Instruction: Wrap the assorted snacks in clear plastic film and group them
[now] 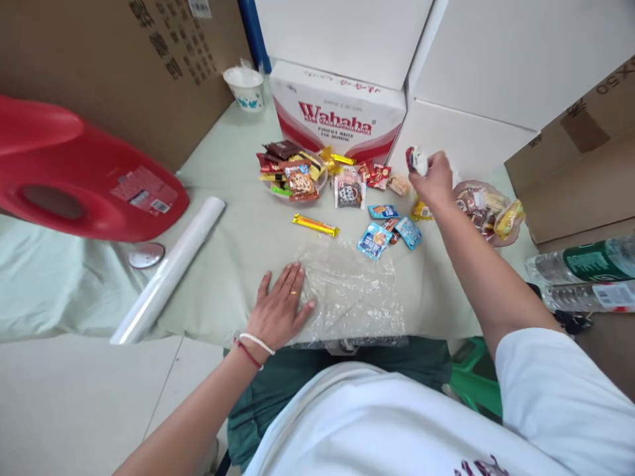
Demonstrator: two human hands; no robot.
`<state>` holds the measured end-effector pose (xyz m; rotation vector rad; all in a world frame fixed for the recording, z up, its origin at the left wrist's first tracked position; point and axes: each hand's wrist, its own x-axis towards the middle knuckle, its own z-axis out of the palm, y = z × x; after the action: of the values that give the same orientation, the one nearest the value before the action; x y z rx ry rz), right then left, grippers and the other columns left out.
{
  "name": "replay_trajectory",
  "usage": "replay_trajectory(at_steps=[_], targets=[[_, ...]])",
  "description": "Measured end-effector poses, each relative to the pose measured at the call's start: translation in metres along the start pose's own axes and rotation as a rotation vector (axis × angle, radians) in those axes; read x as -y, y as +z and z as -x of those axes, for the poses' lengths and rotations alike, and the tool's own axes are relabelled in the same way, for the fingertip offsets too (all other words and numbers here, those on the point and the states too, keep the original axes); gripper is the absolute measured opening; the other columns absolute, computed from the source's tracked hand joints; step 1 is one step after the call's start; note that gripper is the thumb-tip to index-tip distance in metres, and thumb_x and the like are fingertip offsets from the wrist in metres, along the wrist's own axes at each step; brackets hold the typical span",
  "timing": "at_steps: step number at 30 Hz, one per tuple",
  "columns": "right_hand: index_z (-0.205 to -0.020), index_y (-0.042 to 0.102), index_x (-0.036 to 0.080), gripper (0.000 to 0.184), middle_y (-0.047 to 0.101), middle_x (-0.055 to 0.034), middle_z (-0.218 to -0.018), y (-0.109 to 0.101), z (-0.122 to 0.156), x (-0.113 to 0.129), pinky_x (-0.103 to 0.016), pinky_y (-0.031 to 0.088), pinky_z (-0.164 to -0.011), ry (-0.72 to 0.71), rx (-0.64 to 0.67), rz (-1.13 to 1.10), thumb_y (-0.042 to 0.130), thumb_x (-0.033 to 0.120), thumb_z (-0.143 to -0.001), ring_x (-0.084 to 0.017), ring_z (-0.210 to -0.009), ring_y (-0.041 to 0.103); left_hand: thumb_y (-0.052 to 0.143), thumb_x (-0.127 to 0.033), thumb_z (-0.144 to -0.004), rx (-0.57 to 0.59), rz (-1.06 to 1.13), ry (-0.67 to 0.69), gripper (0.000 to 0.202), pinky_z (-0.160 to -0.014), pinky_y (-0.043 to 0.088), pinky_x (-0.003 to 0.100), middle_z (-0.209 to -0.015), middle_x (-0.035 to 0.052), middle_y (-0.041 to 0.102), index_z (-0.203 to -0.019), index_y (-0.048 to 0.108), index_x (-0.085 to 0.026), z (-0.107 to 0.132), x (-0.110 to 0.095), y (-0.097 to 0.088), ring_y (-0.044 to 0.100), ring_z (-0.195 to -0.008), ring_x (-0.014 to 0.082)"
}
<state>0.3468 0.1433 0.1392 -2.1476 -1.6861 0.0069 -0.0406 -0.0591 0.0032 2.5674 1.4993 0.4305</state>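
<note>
My left hand [282,301] lies flat with fingers stretched on the green tablecloth, at the left edge of a clear plastic bag [354,291]. My right hand [435,178] is raised at the back right, closed on a small white, red and dark snack packet [417,160]. Below it are a yellow packet [421,210] and several blue snack packets [374,239]. Left of these lie a yellow snack bar [315,225] and a clear packet with a dark snack [350,192]. A bowl [322,178] heaped with wrapped snacks stands at the back; another bowl [510,239] of snacks stands right.
A Wahaha carton [342,116] and white boxes line the back. At left are a red jug [89,178], a plastic film roll [171,264] and a round lid [146,255]. Paper cups [247,89] stand behind. Bottles [585,262] lie at the right edge.
</note>
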Motion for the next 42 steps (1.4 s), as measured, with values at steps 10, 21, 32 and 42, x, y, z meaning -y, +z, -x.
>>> replay_trajectory(at_steps=[10,21,32,42], targets=[[-0.155,0.044,0.014,0.068,0.06,-0.0183,-0.147,0.043,0.215,0.05,-0.049,0.04,-0.106,-0.794,0.592,-0.202,0.065,0.044,-0.098,-0.035,-0.123,0.053,0.036,-0.055,-0.105,0.081,0.019,-0.139,0.078,-0.132,0.008,0.062,-0.172,0.023,0.029,-0.168,0.025,-0.009,0.004,-0.026,0.0,0.027,-0.163,0.034],[-0.155,0.05,0.014,0.067,0.054,-0.0207,-0.149,0.039,0.201,-0.021,-0.054,0.037,-0.11,-0.457,0.308,-0.01,0.049,0.057,-0.103,-0.039,-0.132,0.044,0.034,-0.061,-0.104,0.108,0.043,-0.125,0.081,-0.131,0.003,0.061,-0.173,0.0203,0.028,-0.168,0.026,-0.012,0.011,-0.022,-0.003,0.027,-0.162,0.0342],[-0.133,0.068,0.019,0.049,0.066,-0.0153,-0.128,0.032,0.179,-0.056,-0.053,0.048,-0.105,-0.38,0.408,-0.188,0.066,0.032,-0.086,-0.035,-0.119,0.059,0.033,-0.053,-0.107,0.086,0.041,-0.194,0.07,-0.128,-0.004,0.071,-0.171,0.0167,0.035,-0.169,0.024,-0.023,0.012,-0.028,-0.008,0.038,-0.158,0.0341],[-0.138,0.064,0.025,0.043,0.064,-0.0121,-0.136,0.001,0.199,0.015,-0.048,0.046,-0.108,-0.705,0.338,-0.519,0.064,0.027,-0.095,-0.028,-0.125,0.058,0.035,-0.052,-0.107,0.045,0.012,-0.154,0.069,-0.129,-0.004,0.069,-0.17,0.0168,0.036,-0.168,0.027,-0.02,0.013,-0.025,-0.004,0.04,-0.157,0.0326]])
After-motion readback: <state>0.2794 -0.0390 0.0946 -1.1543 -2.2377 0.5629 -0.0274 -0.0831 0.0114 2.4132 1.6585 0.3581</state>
